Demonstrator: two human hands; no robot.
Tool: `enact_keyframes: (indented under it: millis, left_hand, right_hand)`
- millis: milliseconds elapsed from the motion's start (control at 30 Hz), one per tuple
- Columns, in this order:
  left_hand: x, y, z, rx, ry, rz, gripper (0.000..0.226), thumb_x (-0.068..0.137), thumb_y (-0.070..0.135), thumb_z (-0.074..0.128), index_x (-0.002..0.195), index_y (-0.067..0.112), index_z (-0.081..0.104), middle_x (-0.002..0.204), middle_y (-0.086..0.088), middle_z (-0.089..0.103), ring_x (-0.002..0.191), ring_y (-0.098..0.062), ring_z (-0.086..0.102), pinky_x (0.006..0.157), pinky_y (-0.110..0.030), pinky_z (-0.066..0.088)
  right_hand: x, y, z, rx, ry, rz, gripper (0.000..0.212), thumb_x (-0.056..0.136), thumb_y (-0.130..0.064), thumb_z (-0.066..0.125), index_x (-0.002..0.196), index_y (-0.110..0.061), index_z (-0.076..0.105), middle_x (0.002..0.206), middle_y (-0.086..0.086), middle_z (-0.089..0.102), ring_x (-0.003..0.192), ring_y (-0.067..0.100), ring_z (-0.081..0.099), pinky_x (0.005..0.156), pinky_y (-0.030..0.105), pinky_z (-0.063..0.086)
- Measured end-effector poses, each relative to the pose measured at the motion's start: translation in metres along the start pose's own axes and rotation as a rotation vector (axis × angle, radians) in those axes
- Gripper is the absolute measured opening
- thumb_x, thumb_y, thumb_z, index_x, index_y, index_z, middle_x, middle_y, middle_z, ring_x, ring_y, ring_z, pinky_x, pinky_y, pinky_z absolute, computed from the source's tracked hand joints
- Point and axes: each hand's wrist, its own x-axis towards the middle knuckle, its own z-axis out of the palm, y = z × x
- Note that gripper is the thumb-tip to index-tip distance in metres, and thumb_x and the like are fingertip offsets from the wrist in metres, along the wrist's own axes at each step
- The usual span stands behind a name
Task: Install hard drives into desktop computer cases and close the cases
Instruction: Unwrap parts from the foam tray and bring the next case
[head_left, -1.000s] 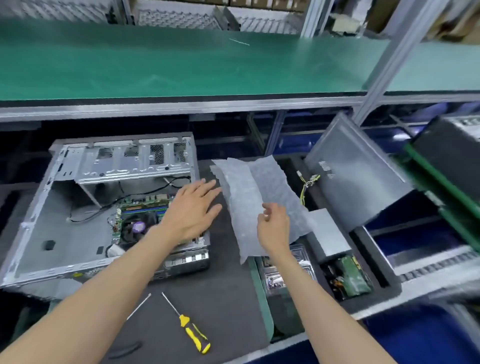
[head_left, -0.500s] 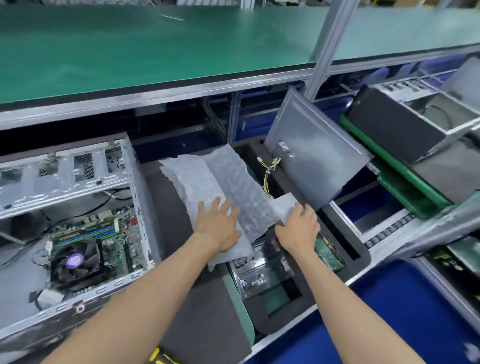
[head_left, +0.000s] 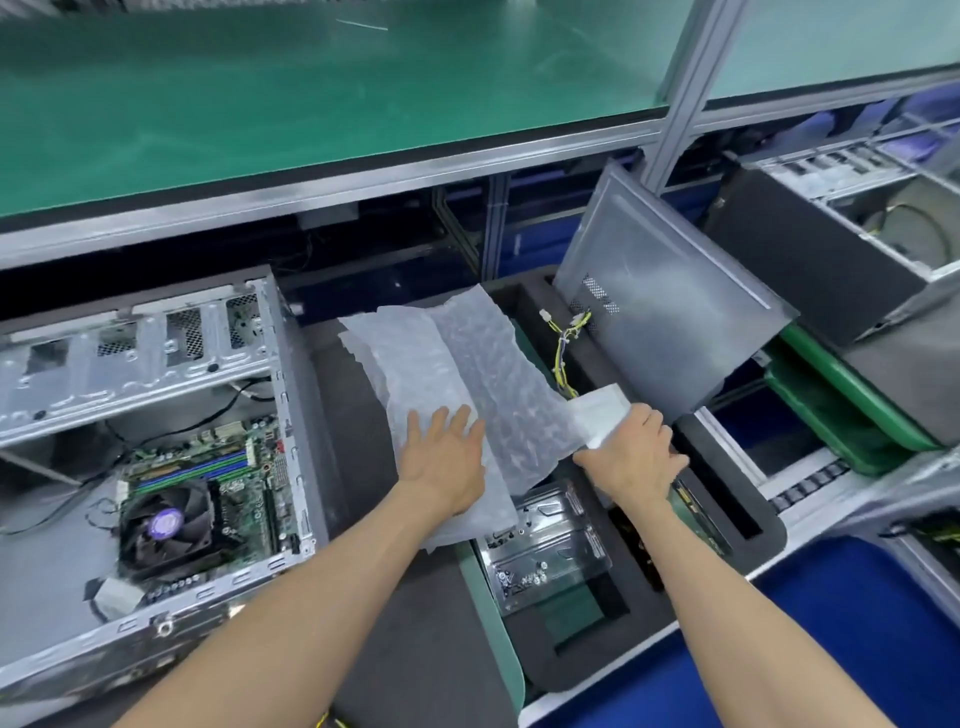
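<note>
Green shelf (head_left: 311, 104) overhead; side panel (head_left: 670, 322) propped beside bubble wrap (head_left: 467, 358).

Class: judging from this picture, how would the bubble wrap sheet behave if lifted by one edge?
Probably floppy: the bubble wrap sheet already bends and drapes under the left hand. Likely very light, being thin and translucent. It might slip, since its surface looks glossy.

Bright, even overhead light; soft motion blur, wide-angle bending at edges.
</note>
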Motion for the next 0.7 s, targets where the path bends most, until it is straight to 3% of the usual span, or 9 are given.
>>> enact_keyframes:
  millis: [167, 300, 433, 567, 700]
  left_hand:
    - [-0.003, 0.007, -0.009, -0.188, -0.026, 0.023, 0.063, 0.103, 0.024, 0.037, 0.161, 0.022, 0.013, 0.167, -0.006, 0.017, 0.151, -0.033, 0.018, 0.124, -0.055, 0.007]
    - [-0.006, 0.017, -0.032, -0.609, 0.052, 0.127, 0.058, 0.104, 0.022, 0.04, 0.16, 0.024, 0.023, 0.163, -0.005, 0.031, 0.145, -0.03, 0.036, 0.117, -0.04, 0.031]
    - [-0.021, 0.023, -0.066, -1.098, 0.178, 0.105, 0.051, 0.106, 0.042, 0.038, 0.156, 0.033, 0.032, 0.158, 0.004, 0.041, 0.136, -0.016, 0.045, 0.102, -0.026, 0.033]
    - [-0.036, 0.004, -0.107, -1.547, 0.276, 0.092, 0.055, 0.104, 0.056, 0.034, 0.154, 0.032, 0.037, 0.157, 0.012, 0.039, 0.142, -0.007, 0.038, 0.116, -0.036, 0.033]
    - [-0.055, -0.04, -0.131, -1.755, 0.357, 0.01, 0.056, 0.103, 0.06, 0.034, 0.151, 0.032, 0.042, 0.155, 0.013, 0.041, 0.139, -0.008, 0.039, 0.105, -0.038, 0.039]
  right_hand:
    - [-0.006, -0.016, -0.042, 0.031, 0.16, -0.028, 0.097, 0.056, -0.071, 0.077, 0.123, -0.01, 0.044, 0.12, 0.007, 0.052, 0.114, 0.031, 0.051, 0.081, 0.048, 0.039]
    - [-0.016, -0.036, -0.075, 0.009, 0.346, -0.075, 0.084, 0.053, -0.046, 0.081, 0.12, -0.012, 0.045, 0.111, 0.005, 0.052, 0.102, 0.028, 0.051, 0.072, 0.04, 0.027]
    - [-0.035, -0.064, -0.112, 0.061, 0.497, -0.162, 0.084, 0.05, -0.04, 0.08, 0.121, -0.012, 0.046, 0.107, 0.005, 0.053, 0.098, 0.028, 0.051, 0.071, 0.037, 0.024]
    - [-0.068, -0.1, -0.137, 0.165, 0.532, -0.273, 0.088, 0.054, -0.046, 0.078, 0.129, -0.013, 0.044, 0.114, 0.005, 0.052, 0.104, 0.029, 0.05, 0.074, 0.04, 0.029]
    - [-0.108, -0.144, -0.151, 0.388, 0.467, -0.355, 0.097, 0.055, -0.06, 0.078, 0.133, -0.016, 0.041, 0.122, 0.003, 0.051, 0.112, 0.027, 0.049, 0.083, 0.045, 0.035]
